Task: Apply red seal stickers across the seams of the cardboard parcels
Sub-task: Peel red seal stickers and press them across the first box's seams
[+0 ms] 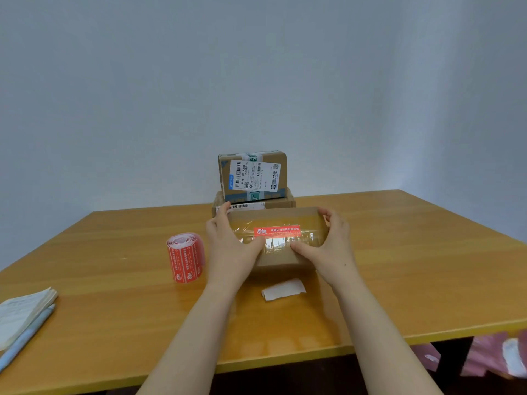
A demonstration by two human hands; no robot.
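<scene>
Item under inspection: a brown cardboard parcel (278,240), rectangular, lying flat on the desk (114,280) near its centre. Its top is wrapped in glossy clear tape that wrinkles and catches the light. A red seal sticker (277,231) with white print lies lengthwise over the taped top, flat and adhered.

The left hand (228,246) clasps the parcel's left end, fingers over the far corner and thumb pressed on the top face. The right hand (328,246) clasps the right end likewise, thumb on top just below the sticker. Both forearms are bare.

To the left of the parcel, near but apart, a roll of red stickers (186,258) stands on end, its outer turns loosened. A curled strip of white backing paper (283,289) lies on the desk just in front of the parcel.

Behind it, two further cardboard boxes are stacked: the upper box (252,175) carries a white shipping label with barcodes and printed tape; the lower box (279,202) is largely hidden.

At the desk's left edge lie a paper notepad (22,312) and a pale blue pen (25,337). The desk surface is smooth orange-toned wood laminate.
</scene>
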